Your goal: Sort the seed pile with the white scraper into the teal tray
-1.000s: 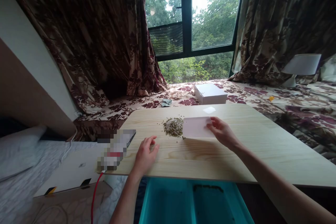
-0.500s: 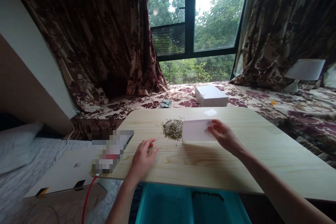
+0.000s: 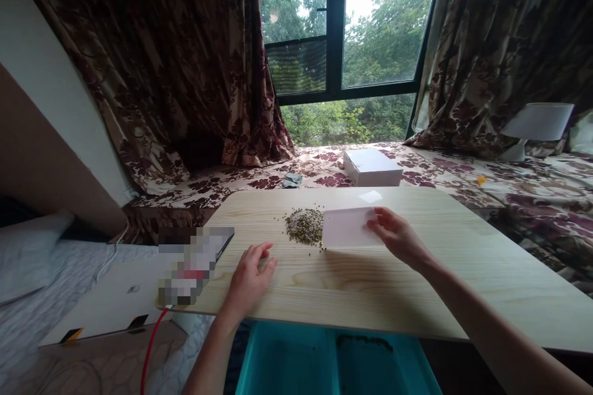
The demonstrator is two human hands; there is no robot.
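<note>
A loose heap of small dark-green and whitish grains [image 3: 304,227] is spread on the pale wood-grain bench [image 3: 338,296]. The two colours appear mixed, and no sorted group of either can be made out on the bench. Most of the grains are gathered in one patch, but stragglers are scattered around its edges, with a few lying near the lower corner of a flat white rectangular card [image 3: 347,228].

The card is held at its right end by the right hand [image 3: 393,233]; the grip is closed on it between thumb and fingers, and its left edge is placed right beside the heap. Nothing is seen to be held by the left hand [image 3: 250,274]; its grip is loosely open, with the fingers slightly bent, at the near left of the heap. Whether the bench is touched by the fingertips cannot be told.

Below the near edge of the bench, a teal plastic container with two compartments [image 3: 334,370] is partly seen. A dark strip of material [image 3: 364,340] is visible in its right compartment; whether it is made up of the same grains cannot be confirmed.
</note>
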